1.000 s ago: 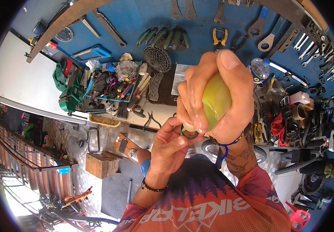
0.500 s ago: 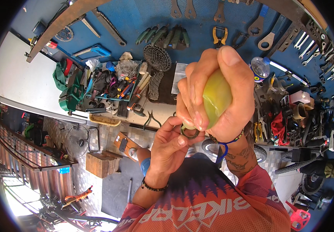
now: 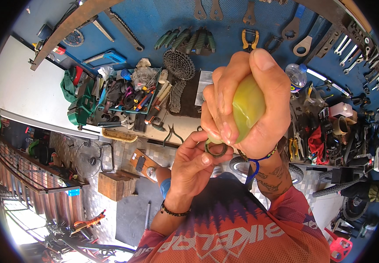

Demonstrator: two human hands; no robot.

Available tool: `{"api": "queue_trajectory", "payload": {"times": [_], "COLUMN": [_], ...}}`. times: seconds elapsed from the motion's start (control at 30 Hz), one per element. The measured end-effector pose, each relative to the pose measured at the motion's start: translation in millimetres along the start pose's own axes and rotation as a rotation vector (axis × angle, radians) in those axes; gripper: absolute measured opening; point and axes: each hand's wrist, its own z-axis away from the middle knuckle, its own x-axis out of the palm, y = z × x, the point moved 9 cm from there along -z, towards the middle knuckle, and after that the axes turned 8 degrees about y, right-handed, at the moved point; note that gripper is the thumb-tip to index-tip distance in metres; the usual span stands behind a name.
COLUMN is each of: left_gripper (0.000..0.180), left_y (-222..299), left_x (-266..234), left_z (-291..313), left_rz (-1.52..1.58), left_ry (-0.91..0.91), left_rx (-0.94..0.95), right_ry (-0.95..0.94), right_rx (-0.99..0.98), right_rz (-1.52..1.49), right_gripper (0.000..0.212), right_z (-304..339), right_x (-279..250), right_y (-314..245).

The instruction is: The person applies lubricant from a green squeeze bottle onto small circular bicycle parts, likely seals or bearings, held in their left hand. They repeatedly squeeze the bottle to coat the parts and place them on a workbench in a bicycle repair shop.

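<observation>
My right hand (image 3: 253, 101) is wrapped round a soft yellow-green squeeze bottle (image 3: 247, 107), tilted with its lower end toward my left hand. Between the fingers and thumb of my left hand (image 3: 194, 162) is a small dark metal ring (image 3: 216, 150), held up in front of my chest. The bottle's lower end sits right at the ring's upper edge; whether they touch I cannot tell. My right fingers hide part of the bottle.
Behind my hands runs a workbench with a tool-filled tray (image 3: 132, 98), a sprocket cassette (image 3: 178, 64) and black-handled pliers (image 3: 172, 136). Wrenches (image 3: 303, 46) hang on the blue wall. A clear bottle (image 3: 295, 76) stands at the right. A wooden box (image 3: 116, 186) is on the floor.
My right hand and the squeeze bottle have shifted very slightly to the right. The ring appears turned a little in my left fingers, its opening showing more.
</observation>
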Motion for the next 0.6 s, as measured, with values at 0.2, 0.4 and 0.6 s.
{"api": "queue_trajectory", "payload": {"times": [0.2,0.4,0.6], "left_gripper": [0.051,0.051,0.05], "left_y": [0.1,0.8,0.9], "left_x": [0.6,3.2,3.3], "left_z": [0.6,0.2,0.1], "left_rz": [0.002,-0.006,-0.014], "left_ry": [-0.006,0.023,0.029], "left_rx": [-0.002,-0.018,-0.017], "right_ry": [-0.007,0.019,0.061], "right_rx": [-0.041,-0.029,-0.014], "right_rz": [0.044,0.052,0.03], "right_gripper": [0.063,0.062,0.062], "right_z": [-1.4,-0.8,-1.3], "right_x": [-0.6,-1.3,-3.8], "right_y": [-2.9,-4.9,-4.2]}}
